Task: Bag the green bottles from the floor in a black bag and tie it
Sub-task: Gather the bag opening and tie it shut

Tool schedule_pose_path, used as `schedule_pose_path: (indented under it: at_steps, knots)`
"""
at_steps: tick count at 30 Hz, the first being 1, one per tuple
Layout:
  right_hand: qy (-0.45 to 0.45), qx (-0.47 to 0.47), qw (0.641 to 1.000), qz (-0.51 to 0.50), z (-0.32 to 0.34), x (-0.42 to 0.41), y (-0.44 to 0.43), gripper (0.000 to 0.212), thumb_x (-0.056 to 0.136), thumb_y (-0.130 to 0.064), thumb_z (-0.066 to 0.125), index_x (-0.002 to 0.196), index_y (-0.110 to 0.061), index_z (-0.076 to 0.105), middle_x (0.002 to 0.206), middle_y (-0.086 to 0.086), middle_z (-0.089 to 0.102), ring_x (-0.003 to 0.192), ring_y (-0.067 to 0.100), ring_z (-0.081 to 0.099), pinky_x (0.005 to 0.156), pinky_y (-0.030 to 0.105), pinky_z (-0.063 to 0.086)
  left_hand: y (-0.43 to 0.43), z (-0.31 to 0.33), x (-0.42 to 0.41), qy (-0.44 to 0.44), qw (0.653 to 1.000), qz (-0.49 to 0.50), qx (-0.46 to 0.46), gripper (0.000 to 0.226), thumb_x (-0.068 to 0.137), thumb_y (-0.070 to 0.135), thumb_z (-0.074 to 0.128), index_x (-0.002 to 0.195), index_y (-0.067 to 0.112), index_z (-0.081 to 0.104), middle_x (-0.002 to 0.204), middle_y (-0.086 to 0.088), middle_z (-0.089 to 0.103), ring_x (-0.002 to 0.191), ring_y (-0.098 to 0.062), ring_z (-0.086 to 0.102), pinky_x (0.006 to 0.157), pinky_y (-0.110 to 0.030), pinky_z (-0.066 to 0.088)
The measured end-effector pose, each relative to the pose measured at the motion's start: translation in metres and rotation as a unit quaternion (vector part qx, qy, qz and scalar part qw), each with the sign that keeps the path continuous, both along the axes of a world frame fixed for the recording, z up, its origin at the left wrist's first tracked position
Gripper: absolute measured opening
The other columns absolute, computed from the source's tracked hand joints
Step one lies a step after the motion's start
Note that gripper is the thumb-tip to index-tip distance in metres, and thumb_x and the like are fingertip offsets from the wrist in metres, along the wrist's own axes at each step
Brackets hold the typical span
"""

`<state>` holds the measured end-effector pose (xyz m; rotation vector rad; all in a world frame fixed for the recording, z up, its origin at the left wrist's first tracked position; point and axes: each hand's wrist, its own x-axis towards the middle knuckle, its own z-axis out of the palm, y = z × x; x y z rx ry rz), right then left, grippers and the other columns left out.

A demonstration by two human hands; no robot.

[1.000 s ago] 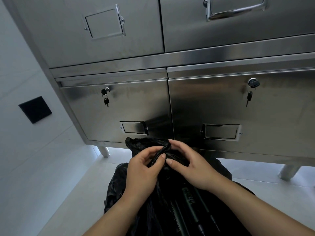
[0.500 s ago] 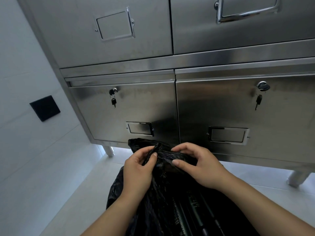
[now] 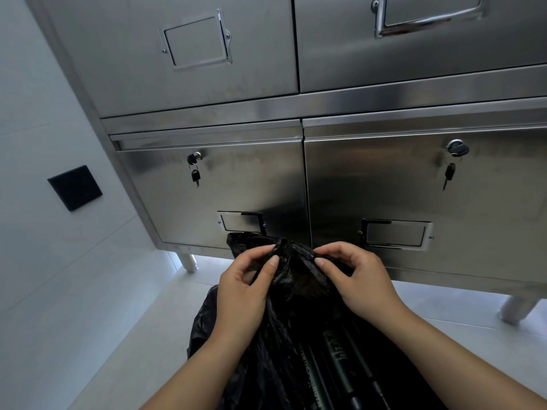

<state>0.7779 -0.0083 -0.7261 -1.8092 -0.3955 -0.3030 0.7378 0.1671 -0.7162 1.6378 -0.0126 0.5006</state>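
Observation:
A black plastic bag (image 3: 284,344) stands on the floor right below me, its top gathered into a bunch between my hands. My left hand (image 3: 242,288) pinches the bunched plastic from the left with thumb and fingers. On the right, my right hand (image 3: 355,279) grips the same gathered top. Through the thin plastic low in the bag, dark green bottles (image 3: 337,359) with pale lettering show faintly. Most of the bag's contents are hidden.
A stainless steel cabinet (image 3: 370,179) with locked doors, hanging keys and short legs stands close behind the bag. A white tiled wall with a black square plate (image 3: 74,187) is at the left. Pale floor (image 3: 118,335) lies around the bag.
My hands have drawn slightly apart along the gathered bag top, and the twisted loop they held a second ago has flattened. My view has tilted a little downward.

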Motion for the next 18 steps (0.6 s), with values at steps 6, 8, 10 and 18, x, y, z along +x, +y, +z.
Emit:
schedule_pose_path:
  at_steps: [6, 8, 10, 18]
  knots:
    - [0.009, -0.015, 0.998, 0.063, 0.001, -0.008, 0.008, 0.015, 0.082, -0.017, 0.068, 0.087, -0.032, 0.069, 0.087, -0.012, 0.073, 0.087, -0.003, 0.066, 0.082, 0.016, 0.050, -0.008, 0.000, -0.002, 0.008, 0.998, -0.050, 0.029, 0.016, 0.075, 0.031, 0.069, 0.089, 0.040, 0.072, 0.124, 0.013, 0.058, 0.097, -0.004, 0.067, 0.082, -0.014, 0.050]
    - [0.015, -0.009, 0.997, 0.073, 0.001, -0.010, 0.009, 0.016, 0.082, -0.016, 0.067, 0.088, -0.032, 0.068, 0.087, -0.011, 0.073, 0.088, -0.002, 0.066, 0.083, 0.018, 0.050, -0.009, -0.002, 0.000, 0.010, 0.998, -0.058, 0.001, 0.022, 0.080, 0.016, 0.069, 0.088, 0.036, 0.073, 0.111, 0.005, 0.069, 0.094, -0.006, 0.069, 0.078, -0.013, 0.051]
    - [0.027, 0.002, 0.996, 0.081, 0.001, -0.012, 0.009, 0.017, 0.083, -0.018, 0.067, 0.094, -0.031, 0.067, 0.088, -0.008, 0.073, 0.089, 0.000, 0.066, 0.085, 0.022, 0.051, -0.009, -0.002, 0.002, 0.006, 0.998, -0.059, -0.006, 0.025, 0.080, 0.008, 0.069, 0.087, 0.031, 0.073, 0.095, 0.003, 0.075, 0.090, -0.010, 0.070, 0.075, -0.014, 0.051]
    - [0.025, 0.025, 0.994, 0.099, 0.000, -0.013, 0.010, 0.012, 0.078, -0.028, 0.071, 0.090, -0.031, 0.068, 0.070, -0.004, 0.067, 0.069, 0.005, 0.063, 0.070, 0.021, 0.048, -0.010, -0.006, 0.001, 0.030, 0.998, -0.052, 0.033, 0.025, 0.069, 0.009, 0.079, 0.086, 0.027, 0.073, 0.086, 0.008, 0.076, 0.081, -0.008, 0.071, 0.071, -0.015, 0.052]
